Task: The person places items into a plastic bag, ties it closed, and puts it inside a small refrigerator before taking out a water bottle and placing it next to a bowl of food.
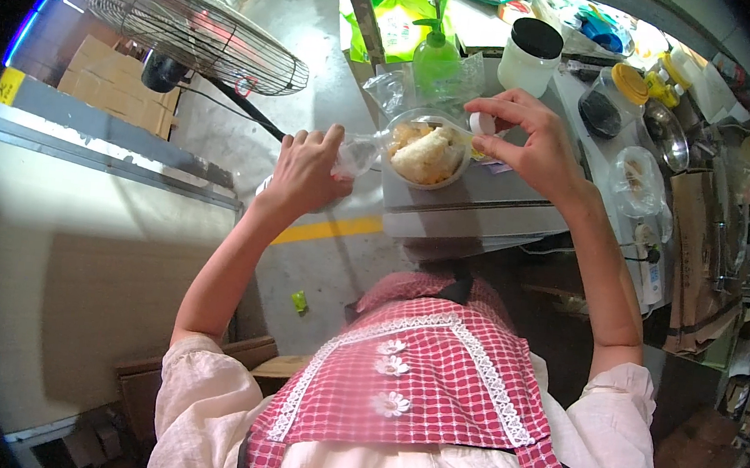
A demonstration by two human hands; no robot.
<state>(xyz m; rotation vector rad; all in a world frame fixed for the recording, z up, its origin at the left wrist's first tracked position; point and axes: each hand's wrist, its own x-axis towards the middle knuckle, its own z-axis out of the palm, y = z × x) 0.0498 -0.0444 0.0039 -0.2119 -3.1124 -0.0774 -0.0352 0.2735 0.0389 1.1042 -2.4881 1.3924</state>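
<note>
Clear plastic bottle (360, 153), in the head view, tilted nearly onto its side within the left hand (306, 169), at the upper middle. Left fingers curled over the bottle from above, knuckles upward, grasping firmly; neck jutting out to the right past the index finger and thumb, rest of the body mostly hidden under the palm. Mouth end pointed at the left rim of a round clear container (434, 187), close up against that rim; contact or a small gap between, impossible to tell from here.

Inside the container, pale chunky food (425, 156), with a larger whitish piece on top. Container set near the left edge of a grey desk (507, 191), between both hands.

On the far side, right hand (537, 141) raised just beyond the container's right rim, with a small white cap (482, 125) pinched between thumb and fingertips. Cap well clear of the bottle's neck, with the container in between.

Behind the container, green pump bottle (434, 62) with clear plastic crumpled around; to its right, a jar with a black lid (529, 59). Farther right, a jar with a yellow lid (626, 85). At upper left, standing fan (196, 27).
</note>
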